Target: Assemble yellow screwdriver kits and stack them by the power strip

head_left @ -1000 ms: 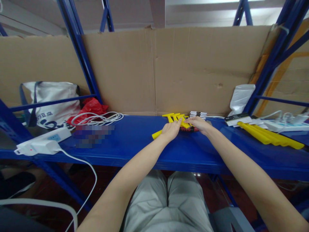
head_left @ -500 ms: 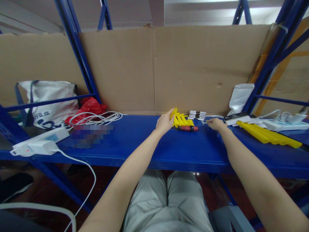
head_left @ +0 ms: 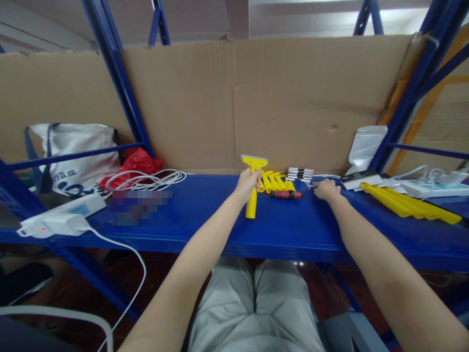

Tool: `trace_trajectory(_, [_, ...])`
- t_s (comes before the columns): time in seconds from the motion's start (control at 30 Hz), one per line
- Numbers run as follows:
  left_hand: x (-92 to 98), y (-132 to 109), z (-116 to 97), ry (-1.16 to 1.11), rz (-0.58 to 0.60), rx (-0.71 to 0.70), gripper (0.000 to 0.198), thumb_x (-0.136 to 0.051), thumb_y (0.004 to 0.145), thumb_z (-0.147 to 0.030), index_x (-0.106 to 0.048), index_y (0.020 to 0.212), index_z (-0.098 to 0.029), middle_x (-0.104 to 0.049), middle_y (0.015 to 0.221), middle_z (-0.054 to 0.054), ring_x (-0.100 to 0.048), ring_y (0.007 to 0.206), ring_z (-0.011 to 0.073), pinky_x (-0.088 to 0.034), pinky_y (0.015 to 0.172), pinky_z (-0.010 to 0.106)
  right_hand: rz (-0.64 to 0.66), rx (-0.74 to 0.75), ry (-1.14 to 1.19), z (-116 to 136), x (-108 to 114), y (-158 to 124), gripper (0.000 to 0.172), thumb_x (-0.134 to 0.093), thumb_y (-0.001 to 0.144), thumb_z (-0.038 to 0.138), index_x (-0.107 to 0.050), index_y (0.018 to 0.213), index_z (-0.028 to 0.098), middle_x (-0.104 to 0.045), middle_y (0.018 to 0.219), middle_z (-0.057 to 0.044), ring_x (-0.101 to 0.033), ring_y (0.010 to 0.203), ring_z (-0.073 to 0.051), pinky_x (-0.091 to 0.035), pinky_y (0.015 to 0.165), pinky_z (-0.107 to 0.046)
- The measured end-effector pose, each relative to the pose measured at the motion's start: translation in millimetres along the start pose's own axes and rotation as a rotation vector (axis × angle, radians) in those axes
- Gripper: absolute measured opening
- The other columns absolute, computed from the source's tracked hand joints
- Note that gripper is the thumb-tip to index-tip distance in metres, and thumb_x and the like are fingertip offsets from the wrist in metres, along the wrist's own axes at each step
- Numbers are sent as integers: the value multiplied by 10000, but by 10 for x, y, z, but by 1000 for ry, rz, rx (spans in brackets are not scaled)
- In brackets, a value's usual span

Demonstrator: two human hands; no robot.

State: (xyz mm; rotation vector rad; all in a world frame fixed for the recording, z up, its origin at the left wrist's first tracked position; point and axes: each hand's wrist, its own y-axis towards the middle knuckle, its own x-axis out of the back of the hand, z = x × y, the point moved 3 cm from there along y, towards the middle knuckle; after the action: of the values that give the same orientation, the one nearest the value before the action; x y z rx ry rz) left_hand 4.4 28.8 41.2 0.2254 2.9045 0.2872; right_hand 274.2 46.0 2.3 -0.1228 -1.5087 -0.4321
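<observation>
In my left hand (head_left: 245, 186), fingers clamped round its neck, is a yellow plastic T-shaped scraper (head_left: 251, 206), its head pointing to twelve o'clock and its round handle to six; a thin pale strip runs along the top of the head, so I judge this one whole, though I can't tell whether that strip is fixed. At three o'clock from that fist lies a slanted row of similar yellow T-shaped tools (head_left: 273, 183), and I can't tell which of them are finished. A red-and-black-handled screwdriver (head_left: 286, 194) lies just on my side of the row, with a stack of small black-and-white packets (head_left: 299, 174) behind its right end. My right hand (head_left: 327, 189) is curled low over the surface, fingertips beside small shiny bits (head_left: 309, 185) at its nine o'clock; whether it pinches one, I can't tell. At its four o'clock, long yellow tubes (head_left: 410, 204) lie side by side with no heads that I can make out, so work seems left there. As for room, the coiled white cable (head_left: 157, 179) bounds me at nine o'clock, the brown cardboard wall (head_left: 234, 107) at twelve and the blue metal shelf's front edge (head_left: 278, 253) at six; my widest free stretch is left of the scraper, while the tubes crowd my right.
</observation>
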Motion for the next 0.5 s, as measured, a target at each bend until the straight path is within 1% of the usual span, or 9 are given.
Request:
trace_trajectory(0.13, [-36, -17, 84, -21, 58, 150, 199, -420, 903, -90, -393, 734, -193, -387, 489, -107, -328, 311, 27, -246, 350, 160, -20, 48, -39, 47, 37, -48, 452, -370, 865, 166, -619, 1242, 151, -493, 1311, -224, -406, 1247, -359, -349, 972, -559])
trace_trajectory(0.27, [-71, -43, 165, 74, 135, 268, 204, -423, 883, -61, -417, 719, -181, -409, 468, -92, -336, 313, 36, -259, 354, 168, -24, 81, -98, 71, 32, -44, 452, -347, 870, 148, -619, 1231, 132, -502, 1305, -215, -398, 1253, -337, -337, 982, -543])
trace_trajectory(0.33, [-87, -54, 188, 124, 161, 293, 186, -425, 874, -55, -443, 732, -173, -417, 464, -86, -347, 319, 43, -272, 360, 171, -39, 103, -117, 75, 24, -29, 433, -358, 867, 149, -634, 1200, 137, -523, 1282, -205, -411, 1236, -331, -353, 965, -533])
trace_trajectory(0.5, [-106, -52, 221, 163, 214, 298, 155, -439, 867, -60, -479, 760, -166, -414, 459, -85, -351, 322, 51, -279, 357, 177, -52, 109, -120, 77, 29, -21, 389, -383, 857, 132, -668, 1121, 139, -550, 1243, -196, -438, 1216, -319, -374, 953, -499])
